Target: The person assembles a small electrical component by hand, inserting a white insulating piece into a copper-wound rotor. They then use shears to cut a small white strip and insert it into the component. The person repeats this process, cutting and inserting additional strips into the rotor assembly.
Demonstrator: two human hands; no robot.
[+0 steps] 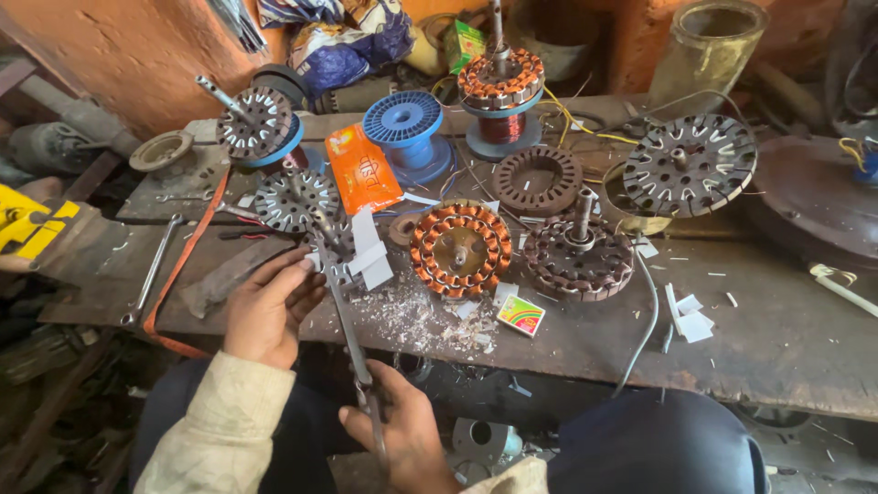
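Note:
My left hand (268,306) grips a bare steel fan stator (331,245) on its shaft at the bench's near edge, fingers curled at its left side. My right hand (407,437) is closed on the handle of a long thin metal tool (349,331) whose tip reaches up to the stator. White insulation paper strips (369,249) lie right beside the stator. A copper-wound stator (460,249) rests just to the right on the bench.
The dark wooden bench (777,329) carries more bare stators (577,256), a blue wire spool (404,128), an orange packet (362,167), a small matchbox (521,315), a spanner (151,270) and paper scraps. My knees sit below the bench edge.

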